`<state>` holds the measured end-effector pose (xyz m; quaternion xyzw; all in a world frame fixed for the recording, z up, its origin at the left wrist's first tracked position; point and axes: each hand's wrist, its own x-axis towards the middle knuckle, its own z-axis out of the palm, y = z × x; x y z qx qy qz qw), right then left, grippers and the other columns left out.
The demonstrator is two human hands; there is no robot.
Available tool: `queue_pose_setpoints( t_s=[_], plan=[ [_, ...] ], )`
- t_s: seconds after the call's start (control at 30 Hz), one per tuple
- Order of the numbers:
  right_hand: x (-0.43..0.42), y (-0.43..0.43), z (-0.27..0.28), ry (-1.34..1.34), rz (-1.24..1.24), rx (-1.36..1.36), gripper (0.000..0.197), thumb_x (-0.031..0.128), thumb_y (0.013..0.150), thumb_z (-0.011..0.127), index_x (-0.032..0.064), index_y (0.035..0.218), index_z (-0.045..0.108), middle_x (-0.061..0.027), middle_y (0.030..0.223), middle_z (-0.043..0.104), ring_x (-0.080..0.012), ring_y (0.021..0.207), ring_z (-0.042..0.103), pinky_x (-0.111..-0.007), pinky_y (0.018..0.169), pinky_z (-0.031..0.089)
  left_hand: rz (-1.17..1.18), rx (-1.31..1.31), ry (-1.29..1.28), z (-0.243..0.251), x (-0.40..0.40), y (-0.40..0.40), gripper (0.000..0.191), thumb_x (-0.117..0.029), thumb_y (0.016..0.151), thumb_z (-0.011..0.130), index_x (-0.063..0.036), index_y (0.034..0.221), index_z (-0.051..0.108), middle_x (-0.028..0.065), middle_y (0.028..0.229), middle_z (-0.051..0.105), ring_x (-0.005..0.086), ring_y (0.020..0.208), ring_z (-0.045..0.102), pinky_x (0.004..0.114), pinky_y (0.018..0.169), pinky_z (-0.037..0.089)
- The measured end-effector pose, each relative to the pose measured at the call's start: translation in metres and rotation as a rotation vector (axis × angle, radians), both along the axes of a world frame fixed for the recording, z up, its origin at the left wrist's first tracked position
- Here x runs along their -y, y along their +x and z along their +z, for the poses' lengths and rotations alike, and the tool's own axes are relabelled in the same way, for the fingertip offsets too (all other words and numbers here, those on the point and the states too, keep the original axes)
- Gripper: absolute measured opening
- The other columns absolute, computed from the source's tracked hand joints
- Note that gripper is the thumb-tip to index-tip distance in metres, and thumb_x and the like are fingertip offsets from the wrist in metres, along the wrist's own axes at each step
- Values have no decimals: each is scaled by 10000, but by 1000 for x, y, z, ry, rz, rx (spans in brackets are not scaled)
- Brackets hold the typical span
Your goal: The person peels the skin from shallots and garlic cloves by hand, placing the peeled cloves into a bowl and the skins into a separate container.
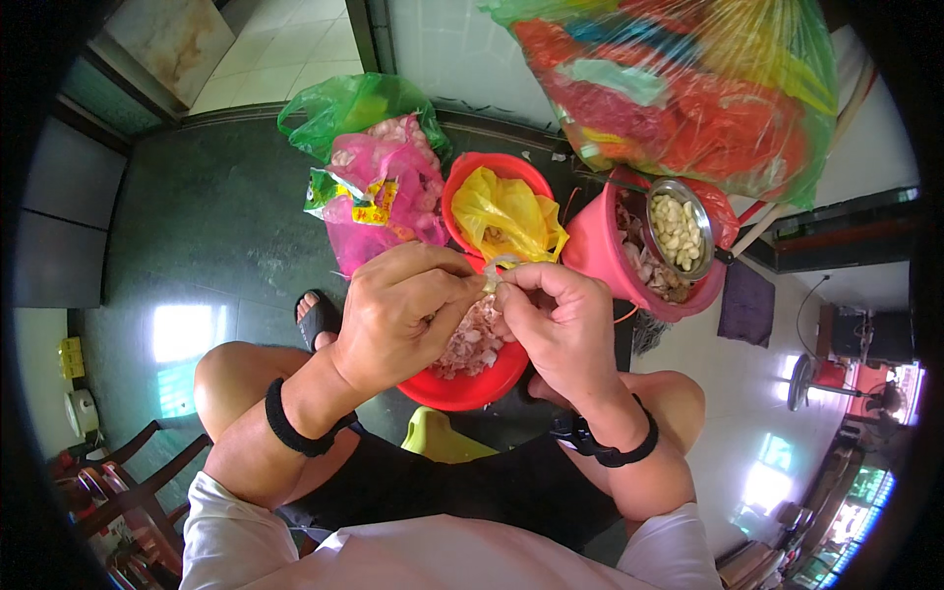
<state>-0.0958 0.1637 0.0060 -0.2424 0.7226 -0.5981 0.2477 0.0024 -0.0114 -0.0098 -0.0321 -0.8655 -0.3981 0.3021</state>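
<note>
A garlic clove (490, 281) with papery skin is pinched between the fingertips of my left hand (405, 313) and my right hand (564, 321). Both hands hover over a red plastic basin (461, 394), which holds a heap of pinkish garlic cloves and skins (468, 346). My wrists and fingers partly cover that heap. On the right, a metal bowl of peeled garlic cloves (677, 234) rests on a pink bucket (601, 236) that contains garlic skins (649, 269). Behind the basin, a yellow plastic bag (505, 210) lines a second red container (487, 162).
A pink mesh bag of garlic (383, 177) and a green plastic bag (369, 99) lie on the dark floor ahead. A large clear sack of coloured plastic bags (686, 96) hangs at the upper right. Between my legs is a yellow-green plastic stool (442, 435).
</note>
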Motion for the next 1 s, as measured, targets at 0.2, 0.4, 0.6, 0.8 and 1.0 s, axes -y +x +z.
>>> queue_pose_setpoints(
  t_s=[0.2, 0.4, 0.6, 0.8, 1.0],
  plan=[
    [3, 0, -13, -28, -25, -34, 40, -21, 921, 704, -52, 896, 708, -25, 740, 708, -39, 684, 620, -241, 633, 521, -3, 29, -9, -6, -2, 0, 143, 36, 775, 780, -23, 900, 743, 125, 967, 742, 316, 836, 722, 394, 727, 589],
    [4, 1, -5, -76, -39, 66, 26, -15, 961, 675, -37, 949, 684, 34, 816, 663, -17, 712, 575, -215, 651, 491, 17, 129, 187, 7, -9, -3, 168, 15, 823, 786, -34, 982, 764, 146, 964, 749, 304, 847, 735, 369, 739, 592],
    [7, 2, 3, -239, 38, 232, 25, -23, 999, 613, -4, 986, 621, 50, 892, 590, -7, 773, 518, -190, 671, 448, -71, 278, 852, 4, -10, -1, 144, -47, 970, 739, 15, 1099, 735, 58, 1004, 764, 104, 889, 701, 269, 775, 570],
    [0, -1, 3, -161, 92, 237, 22, 4, 981, 640, -1, 967, 625, 25, 880, 618, -22, 759, 547, -217, 665, 468, -170, 370, 1171, 3, -2, -1, 202, -28, 1017, 678, 0, 1217, 691, 41, 1077, 740, 81, 914, 680, 231, 769, 549],
    [5, -11, -3, -148, -22, -417, 79, 41, 936, 701, -9, 978, 657, -100, 867, 680, -145, 664, 652, -266, 612, 503, -79, 307, 975, -2, -9, -4, 182, -23, 979, 726, 13, 1158, 727, 59, 1026, 755, 99, 910, 691, 252, 789, 554]
  ],
)
